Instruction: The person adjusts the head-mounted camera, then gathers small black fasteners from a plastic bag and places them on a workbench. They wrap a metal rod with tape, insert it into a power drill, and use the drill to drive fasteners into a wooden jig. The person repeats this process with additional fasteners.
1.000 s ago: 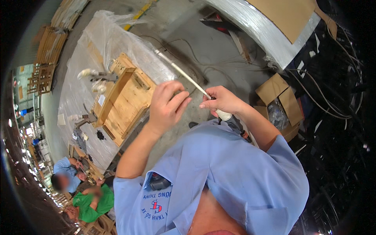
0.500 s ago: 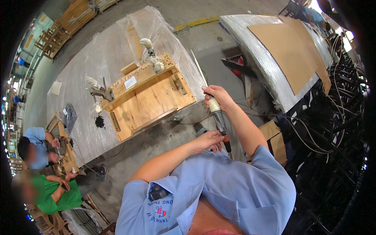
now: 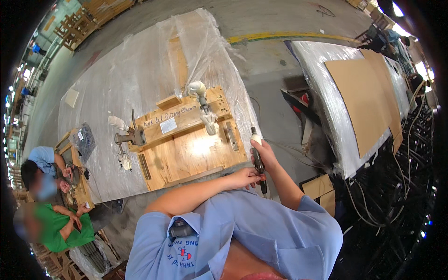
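One driver [image 3: 258, 162], held in both hands

From where I stand, the right hand [image 3: 265, 155] is closed round the driver's upper body. The left hand [image 3: 246, 177] curls at the orange collar [image 3: 262, 177]; whether it grips or only touches, I can't tell. The driver is before the shirt [image 3: 219, 219], right of the board [image 3: 186, 154]. Best, I'd judge, to steady it right-handed and keep the left fingers off the lower tip. The left forearm [image 3: 198, 193] crosses the shirt; the right forearm [image 3: 287, 184] slants up.

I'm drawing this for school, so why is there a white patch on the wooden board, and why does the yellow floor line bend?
In the head view, glare whitens the middle of the wooden board, probably light bouncing off it; in the head view, the fisheye lens curves the yellow floor line.
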Motion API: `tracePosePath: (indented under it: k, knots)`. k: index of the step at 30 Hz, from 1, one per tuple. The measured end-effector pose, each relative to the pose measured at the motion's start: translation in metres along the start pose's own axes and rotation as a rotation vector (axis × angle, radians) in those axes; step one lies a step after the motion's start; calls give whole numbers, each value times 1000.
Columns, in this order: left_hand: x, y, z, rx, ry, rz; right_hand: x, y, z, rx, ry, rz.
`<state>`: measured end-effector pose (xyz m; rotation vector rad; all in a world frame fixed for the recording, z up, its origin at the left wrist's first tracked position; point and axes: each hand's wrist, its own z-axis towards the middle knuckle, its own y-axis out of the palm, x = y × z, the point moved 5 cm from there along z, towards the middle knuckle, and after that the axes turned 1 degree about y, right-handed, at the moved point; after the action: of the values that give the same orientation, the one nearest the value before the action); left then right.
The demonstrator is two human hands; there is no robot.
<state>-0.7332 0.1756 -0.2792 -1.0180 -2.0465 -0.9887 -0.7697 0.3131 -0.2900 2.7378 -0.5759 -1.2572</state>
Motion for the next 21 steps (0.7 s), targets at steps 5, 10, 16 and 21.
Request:
tracePosePath:
  k: [5, 10, 16, 21]
  knots:
    - [-11, -85, -2, 223, 90, 31, -35, -15, 28, -53, -124, -272]
    - [-55, -153, -61, 630, 75, 40, -14, -25, 81, 29, -123, -430]
    - [-114, -164, -126, 792, 77, -195, -26, -5, 126, 158, -318, -549]
    - [-120, -160, -136, 977, 65, -375, -52, 18, 154, 294, -465, -907]
